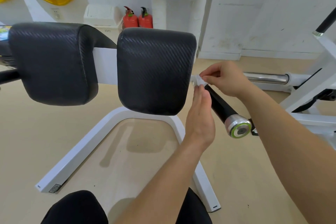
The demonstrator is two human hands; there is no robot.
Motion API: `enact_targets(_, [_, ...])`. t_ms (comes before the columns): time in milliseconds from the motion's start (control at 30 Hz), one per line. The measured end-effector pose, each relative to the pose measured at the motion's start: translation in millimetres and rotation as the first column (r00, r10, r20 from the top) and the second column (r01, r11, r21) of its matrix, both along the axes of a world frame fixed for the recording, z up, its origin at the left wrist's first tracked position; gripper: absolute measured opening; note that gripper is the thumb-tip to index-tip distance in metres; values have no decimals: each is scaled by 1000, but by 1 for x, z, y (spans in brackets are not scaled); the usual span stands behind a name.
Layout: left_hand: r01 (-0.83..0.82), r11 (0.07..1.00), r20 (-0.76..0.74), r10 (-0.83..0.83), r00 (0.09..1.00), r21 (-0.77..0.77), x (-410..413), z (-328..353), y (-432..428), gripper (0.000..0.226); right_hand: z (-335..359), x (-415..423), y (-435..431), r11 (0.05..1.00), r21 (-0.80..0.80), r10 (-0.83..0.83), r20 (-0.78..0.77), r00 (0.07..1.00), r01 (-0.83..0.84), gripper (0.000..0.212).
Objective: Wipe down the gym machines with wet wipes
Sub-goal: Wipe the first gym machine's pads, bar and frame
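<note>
Wet wipe pinched in both hands' grips, left hand and right hand, at the handle top; handle's length seemingly left to wipe

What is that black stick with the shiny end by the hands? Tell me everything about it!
It is a handle on the white gym machine, right of the black pad. The black grip looks smooth and slants toward the camera. Its tip is a silver cap with a green ring. At the far end both hands, left hand and right hand, press a white wipe on it.
</note>
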State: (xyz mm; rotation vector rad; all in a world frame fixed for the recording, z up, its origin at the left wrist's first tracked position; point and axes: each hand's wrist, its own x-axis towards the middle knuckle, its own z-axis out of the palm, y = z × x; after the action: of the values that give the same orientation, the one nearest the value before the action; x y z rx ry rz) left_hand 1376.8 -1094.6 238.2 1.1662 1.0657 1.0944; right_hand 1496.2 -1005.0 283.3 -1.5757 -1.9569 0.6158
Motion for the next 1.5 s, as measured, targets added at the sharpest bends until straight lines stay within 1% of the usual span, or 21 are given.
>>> enact_targets(167, [-34,990,107,49,993,-135,4,4,25,57,-7,-4,13,999,25,-24,63,998,22,18])
enact_targets(267, [-50,992,120,65,991,-120,3,5,18,53,-1,-2,9,1000,-25,17,74,997,-15,18])
enact_targets(400, [-19,999,94,23,995,-38,-4,13,-4,39,9,11,-5,996,-73,63,47,997,-59,17])
enact_targets(433, [-9,1000,80,9,997,-8,-7,14,-9,39,9,15,-11,996,-71,60,28,998,-58,17])
enact_targets(467, [4,1000,65,-5,998,16,-11,15,-13,44,7,18,-18,996,-72,51,-7,999,-52,17])
enact_targets(533, [34,998,23,-35,999,53,-21,15,-16,64,1,26,-35,996,-82,15,-114,993,-24,15])
enact_targets(567, [53,996,-21,-51,998,77,-26,17,-17,68,-1,30,-43,996,-91,-3,-168,986,-12,14])
enact_targets(667, [81,990,-132,-65,989,119,-35,26,-12,62,-5,36,-64,994,-112,-32,-303,952,-3,11])
enact_targets(767, [104,986,-235,-70,969,132,-40,34,-5,71,-5,32,-74,992,-118,-79,-388,918,35,11])
enact_targets(833, [157,984,-298,-126,946,83,-42,39,-2,65,-7,24,-74,991,-94,-124,-397,909,94,11])
enact_targets(900, [248,968,-351,-241,905,-24,-41,43,3,55,-10,16,-66,985,-63,-170,-366,915,158,11])
enact_targets(967, [311,948,-409,-311,858,-70,-40,46,12,61,-14,11,-54,979,-59,-202,-344,917,194,12])
enact_targets(1033, [324,942,-446,-330,832,-91,-41,48,22,68,-17,8,-47,973,-83,-230,-355,906,214,11])
enact_targets(1133, [357,928,-444,-367,817,-111,-48,47,24,67,-16,6,-55,969,-123,-246,-413,877,213,12])
enact_targets(1167, [364,921,-426,-386,818,-138,-50,49,23,68,-11,4,-61,966,-145,-257,-425,868,215,13])
enact_targets(1233, [364,901,-391,-431,813,-237,-55,58,17,77,3,-1,-76,947,-227,-308,-431,848,229,16])
enact_targets(1300, [359,876,-372,-465,803,-322,-59,77,13,85,22,-4,-83,918,-300,-362,-373,854,258,17])
enact_targets(1400, [367,809,-341,-541,769,-459,-64,116,5,71,53,-7,-88,867,-396,-399,-189,897,302,17])
enact_targets(1500, [367,728,-353,-630,692,-579,-73,161,-8,85,82,-15,-94,830,-477,-363,-70,929,288,15])
